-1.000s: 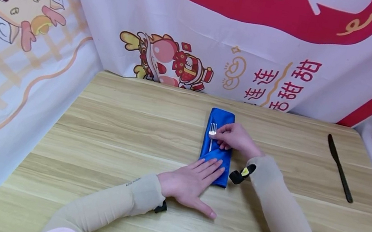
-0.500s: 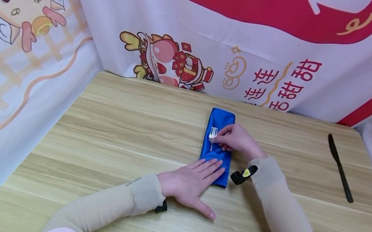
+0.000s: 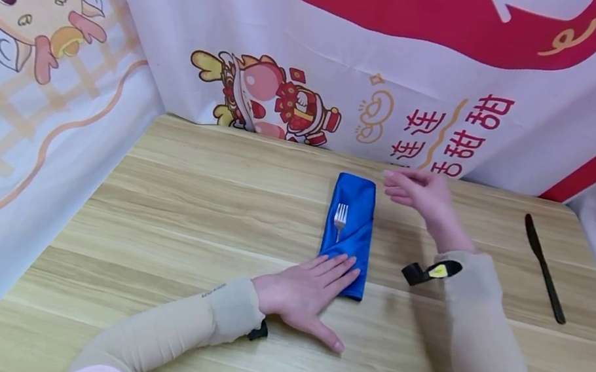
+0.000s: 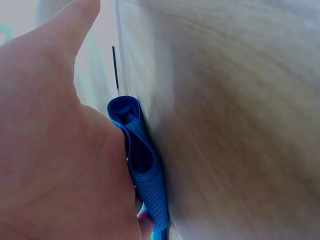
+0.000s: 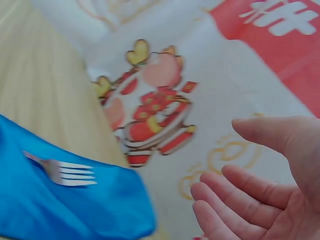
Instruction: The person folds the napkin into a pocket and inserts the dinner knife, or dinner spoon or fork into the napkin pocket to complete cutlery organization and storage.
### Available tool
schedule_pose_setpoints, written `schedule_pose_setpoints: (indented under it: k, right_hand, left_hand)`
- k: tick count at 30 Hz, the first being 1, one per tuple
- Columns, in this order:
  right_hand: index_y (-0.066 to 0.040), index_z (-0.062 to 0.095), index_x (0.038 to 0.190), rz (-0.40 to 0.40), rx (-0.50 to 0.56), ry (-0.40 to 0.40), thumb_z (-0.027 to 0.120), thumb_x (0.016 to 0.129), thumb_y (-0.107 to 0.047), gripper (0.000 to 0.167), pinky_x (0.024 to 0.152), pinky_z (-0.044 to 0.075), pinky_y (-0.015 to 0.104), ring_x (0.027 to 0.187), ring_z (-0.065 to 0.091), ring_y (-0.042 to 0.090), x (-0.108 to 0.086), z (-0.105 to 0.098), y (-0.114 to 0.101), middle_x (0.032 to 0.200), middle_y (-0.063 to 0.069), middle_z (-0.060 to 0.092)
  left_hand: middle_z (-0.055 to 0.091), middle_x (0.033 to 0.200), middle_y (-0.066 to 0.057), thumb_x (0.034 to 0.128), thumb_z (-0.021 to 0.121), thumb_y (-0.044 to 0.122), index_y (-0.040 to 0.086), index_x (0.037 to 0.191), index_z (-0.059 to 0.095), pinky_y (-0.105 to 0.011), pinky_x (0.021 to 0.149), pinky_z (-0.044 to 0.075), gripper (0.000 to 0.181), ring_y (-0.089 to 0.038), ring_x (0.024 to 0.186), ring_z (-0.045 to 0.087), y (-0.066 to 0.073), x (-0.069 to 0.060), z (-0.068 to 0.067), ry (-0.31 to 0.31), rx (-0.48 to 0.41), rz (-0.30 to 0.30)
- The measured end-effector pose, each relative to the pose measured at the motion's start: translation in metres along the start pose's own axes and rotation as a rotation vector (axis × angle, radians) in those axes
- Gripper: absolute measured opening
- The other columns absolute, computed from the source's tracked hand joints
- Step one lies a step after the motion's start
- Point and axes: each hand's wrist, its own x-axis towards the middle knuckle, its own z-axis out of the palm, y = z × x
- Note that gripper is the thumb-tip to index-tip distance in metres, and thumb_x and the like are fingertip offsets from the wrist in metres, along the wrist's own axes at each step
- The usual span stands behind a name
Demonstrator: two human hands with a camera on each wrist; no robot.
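A folded blue cloth napkin [image 3: 357, 190] lies lengthwise on the wooden table. Out of its diagonal fold pokes a silver fork [image 3: 340, 215], tines toward the back; the rest of its handle is hidden in the cloth. My left hand [image 3: 305, 294] rests flat on the napkin's near end, fingers straight and thumb spread out over the wood. In the left wrist view the napkin [image 4: 145, 165] shows its rolled, layered end beside the palm. Raised off the table, my right hand [image 3: 419, 194] hovers right of the napkin's far end, fingers relaxed and holding nothing.
A black knife [image 3: 545, 269] lies on the right part of the wooden table [image 3: 200, 195]. Printed cloth hangings [image 3: 302, 27] stand behind the table and along its sides. Black straps with small devices sit at both wrists.
My right hand has let go of the fork and lifted away up and to the right. Earlier the fork slid slightly toward me into the napkin. The left hand has stayed put.
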Motion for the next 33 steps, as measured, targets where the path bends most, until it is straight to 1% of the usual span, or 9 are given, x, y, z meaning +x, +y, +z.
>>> schedule_pose_setpoints:
  k: [4,7,16,18,23,26,29,31,33]
  right_hand:
    - [-0.001,0.061,0.131,-0.010,0.008,0.035,0.076,0.090,-0.047,0.063,0.090,0.054,0.032,0.108,0.069,0.025,-0.008,-0.022,-0.006,0.124,0.016,0.068]
    - [-0.002,0.059,0.135,0.015,-0.001,0.054,0.076,0.089,-0.049,0.068,0.091,0.054,0.029,0.112,0.067,0.024,-0.014,-0.037,-0.004,0.127,0.012,0.066]
    - [0.005,0.049,0.143,0.073,-0.019,0.079,0.073,0.094,-0.042,0.072,0.086,0.054,0.021,0.102,0.068,0.006,-0.031,-0.081,0.027,0.105,-0.015,0.069]
    - [0.003,0.048,0.146,0.110,-0.052,0.084,0.071,0.094,-0.045,0.075,0.089,0.053,0.023,0.104,0.066,0.004,-0.037,-0.089,0.037,0.110,-0.014,0.066]
    - [-0.004,0.044,0.152,0.202,-0.175,0.092,0.067,0.093,-0.057,0.083,0.108,0.042,0.042,0.108,0.064,0.000,-0.057,-0.111,0.060,0.132,-0.001,0.056]
    - [-0.006,0.043,0.153,0.230,-0.168,0.096,0.067,0.092,-0.057,0.084,0.106,0.044,0.038,0.107,0.064,-0.001,-0.069,-0.126,0.074,0.129,-0.006,0.059]
    - [-0.009,0.049,0.147,0.236,-0.074,0.111,0.069,0.094,-0.049,0.070,0.093,0.051,0.023,0.103,0.066,-0.003,-0.079,-0.143,0.086,0.114,-0.020,0.065]
    - [-0.016,0.058,0.137,0.233,0.010,0.137,0.072,0.094,-0.042,0.053,0.084,0.052,0.016,0.098,0.067,-0.004,-0.087,-0.155,0.093,0.106,-0.024,0.068]
    - [-0.021,0.068,0.123,0.210,0.113,0.175,0.074,0.095,-0.032,0.030,0.079,0.053,0.014,0.093,0.069,-0.003,-0.095,-0.165,0.099,0.101,-0.022,0.071]
  left_hand:
    - [-0.005,0.169,-0.008,0.0813,0.045,0.090,0.011,0.164,0.004,-0.038,0.122,-0.001,0.121,-0.022,0.154,-0.008,0.000,-0.001,-0.001,-0.001,-0.001,-0.001]
    - [-0.006,0.169,-0.008,0.0808,0.045,0.090,0.012,0.164,0.003,-0.038,0.122,-0.002,0.122,-0.021,0.153,-0.009,-0.001,-0.001,-0.001,-0.007,-0.001,-0.007]
    - [-0.006,0.169,-0.007,0.0803,0.045,0.091,0.012,0.164,0.002,-0.038,0.122,-0.001,0.122,-0.021,0.154,-0.008,-0.001,-0.001,-0.002,-0.014,-0.010,-0.012]
    - [-0.005,0.170,-0.007,0.0804,0.045,0.090,0.012,0.164,0.003,-0.038,0.122,-0.001,0.122,-0.021,0.154,-0.008,-0.001,-0.001,-0.002,-0.013,-0.011,-0.011]
    - [-0.005,0.169,-0.008,0.0803,0.045,0.090,0.012,0.164,0.003,-0.038,0.122,-0.001,0.122,-0.022,0.154,-0.007,0.000,-0.001,-0.001,-0.007,-0.006,-0.005]
    - [-0.005,0.169,-0.008,0.0802,0.045,0.090,0.012,0.164,0.003,-0.037,0.122,-0.001,0.123,-0.022,0.154,-0.008,0.000,-0.001,-0.002,-0.005,-0.005,-0.004]
    - [-0.005,0.170,-0.008,0.0803,0.046,0.090,0.012,0.164,0.003,-0.038,0.122,-0.001,0.122,-0.022,0.154,-0.007,0.000,-0.001,-0.002,-0.003,-0.007,-0.005]
    - [-0.005,0.169,-0.008,0.0803,0.046,0.090,0.011,0.164,0.003,-0.038,0.122,-0.001,0.122,-0.022,0.154,-0.007,0.000,-0.001,-0.002,-0.003,-0.005,-0.004]
    - [-0.005,0.169,-0.008,0.0804,0.046,0.090,0.011,0.164,0.003,-0.038,0.122,-0.001,0.122,-0.022,0.154,-0.007,0.000,-0.001,-0.002,-0.006,-0.005,-0.002]
